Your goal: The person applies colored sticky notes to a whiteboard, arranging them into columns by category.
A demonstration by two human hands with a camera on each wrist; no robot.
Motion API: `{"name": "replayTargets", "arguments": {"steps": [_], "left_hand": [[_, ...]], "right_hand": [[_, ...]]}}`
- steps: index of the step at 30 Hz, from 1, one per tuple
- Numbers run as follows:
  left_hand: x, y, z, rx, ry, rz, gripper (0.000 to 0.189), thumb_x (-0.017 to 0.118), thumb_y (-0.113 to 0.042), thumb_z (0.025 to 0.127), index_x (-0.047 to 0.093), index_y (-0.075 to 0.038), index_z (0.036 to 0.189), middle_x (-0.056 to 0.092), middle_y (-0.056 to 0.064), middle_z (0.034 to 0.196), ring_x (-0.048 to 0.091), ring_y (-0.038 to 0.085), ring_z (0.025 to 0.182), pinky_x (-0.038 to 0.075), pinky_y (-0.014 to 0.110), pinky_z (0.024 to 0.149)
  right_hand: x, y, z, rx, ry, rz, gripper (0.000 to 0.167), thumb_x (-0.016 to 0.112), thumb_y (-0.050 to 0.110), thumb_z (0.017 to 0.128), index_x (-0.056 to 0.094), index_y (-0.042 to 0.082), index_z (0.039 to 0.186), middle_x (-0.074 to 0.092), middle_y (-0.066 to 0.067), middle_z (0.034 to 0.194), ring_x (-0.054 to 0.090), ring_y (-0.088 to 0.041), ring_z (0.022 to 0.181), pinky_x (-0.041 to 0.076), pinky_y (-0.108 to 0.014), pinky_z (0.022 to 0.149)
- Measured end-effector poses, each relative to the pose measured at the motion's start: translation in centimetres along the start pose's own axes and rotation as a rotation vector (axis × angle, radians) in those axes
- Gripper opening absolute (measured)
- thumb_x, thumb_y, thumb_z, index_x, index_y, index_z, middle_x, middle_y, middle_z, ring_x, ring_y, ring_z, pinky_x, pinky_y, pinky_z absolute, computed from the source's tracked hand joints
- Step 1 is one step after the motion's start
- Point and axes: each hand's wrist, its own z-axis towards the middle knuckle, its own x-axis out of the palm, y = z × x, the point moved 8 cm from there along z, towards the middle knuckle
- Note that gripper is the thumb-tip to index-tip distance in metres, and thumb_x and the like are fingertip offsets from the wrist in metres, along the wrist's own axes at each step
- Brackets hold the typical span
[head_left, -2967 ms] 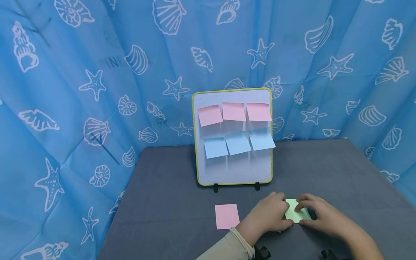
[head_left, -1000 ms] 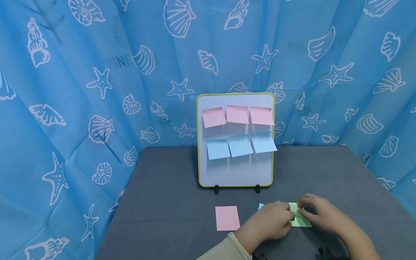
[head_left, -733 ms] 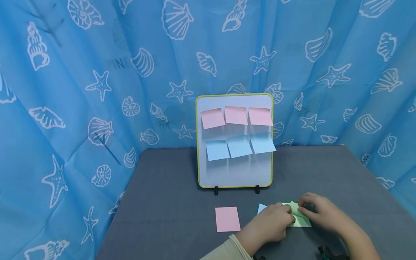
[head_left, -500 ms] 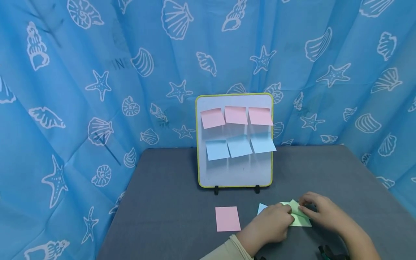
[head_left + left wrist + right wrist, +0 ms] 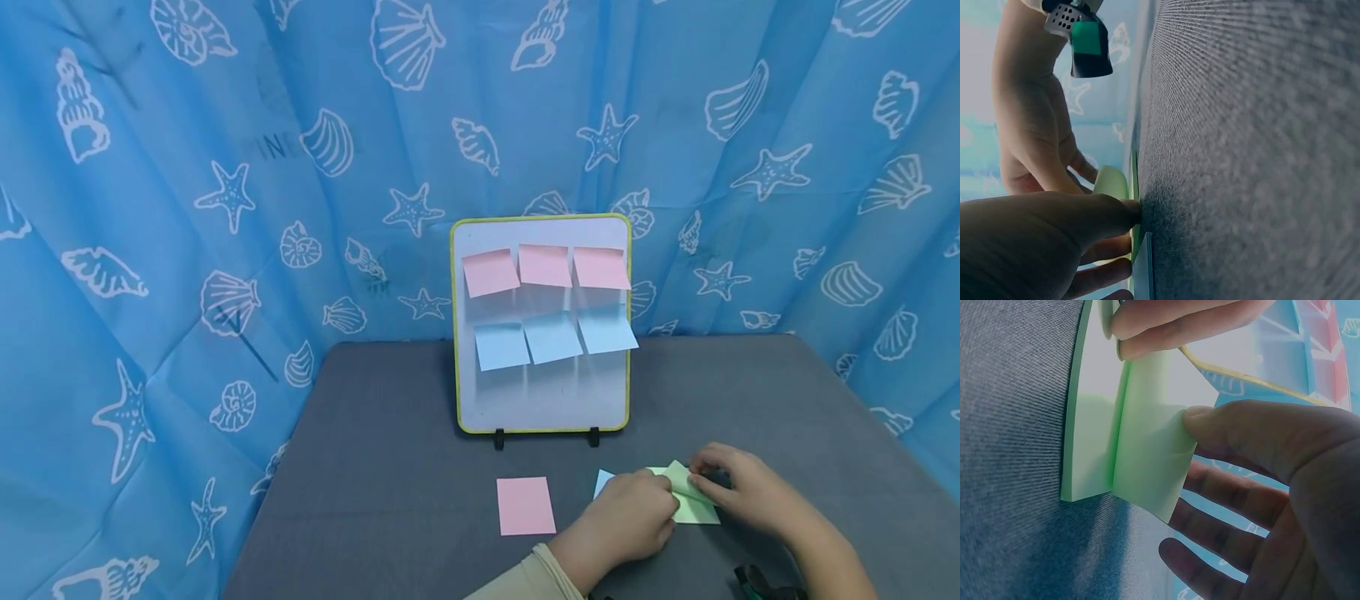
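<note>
A green sticky note pad (image 5: 697,513) lies on the grey table. My left hand (image 5: 626,515) grips the pad, its thumb (image 5: 1110,212) at the near edge and its fingertips (image 5: 1147,334) pressing on top. My right hand (image 5: 750,490) pinches the top sticky note (image 5: 1154,431) between thumb and fingers. This sheet is peeled up from its free edge and bent back, still joined to the pad along a crease near the left fingers. A blue sticky note pad (image 5: 1143,275) lies beside the green one, mostly hidden under my left hand in the head view.
A pink sticky note pad (image 5: 525,507) lies left of my hands. Behind stands a whiteboard (image 5: 555,408) with a yellow rim on small black feet. It bears a row of pink notes (image 5: 545,267) above a row of blue notes (image 5: 553,337). A shell-patterned curtain (image 5: 420,133) hangs behind.
Three seconds ago the green top sheet lay flat under both hands. Since then my right hand has lifted it by its edge. My left hand shifted slightly, and a blue corner shows.
</note>
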Motion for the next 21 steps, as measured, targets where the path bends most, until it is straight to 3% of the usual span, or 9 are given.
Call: {"name": "replayTargets", "arguments": {"steps": [7, 21], "left_hand": [[-0.56, -0.26, 0.02, -0.009, -0.019, 0.043, 0.009, 0.071, -0.035, 0.101, 0.079, -0.035, 0.097, 0.063, -0.018, 0.09, 0.049, -0.001, 0.073, 0.043, 0.016, 0.06], [-0.39, 0.25, 0.12, -0.022, -0.042, 0.01, 0.006, 0.074, -0.034, 0.098, 0.079, -0.036, 0.095, 0.061, -0.018, 0.088, 0.046, -0.002, 0.07, 0.038, 0.016, 0.056]], "right_hand": [[-0.12, 0.03, 0.15, -0.004, -0.004, -0.01, 0.006, 0.074, 0.024, 0.1, 0.073, 0.018, 0.099, 0.069, 0.004, 0.102, 0.064, -0.003, 0.087, 0.056, -0.035, 0.077], [-0.34, -0.34, 0.48, 0.04, -0.022, 0.002, 0.008, 0.073, 0.021, 0.1, 0.072, 0.013, 0.099, 0.071, 0.0, 0.102, 0.068, -0.017, 0.092, 0.058, -0.048, 0.083]]}}
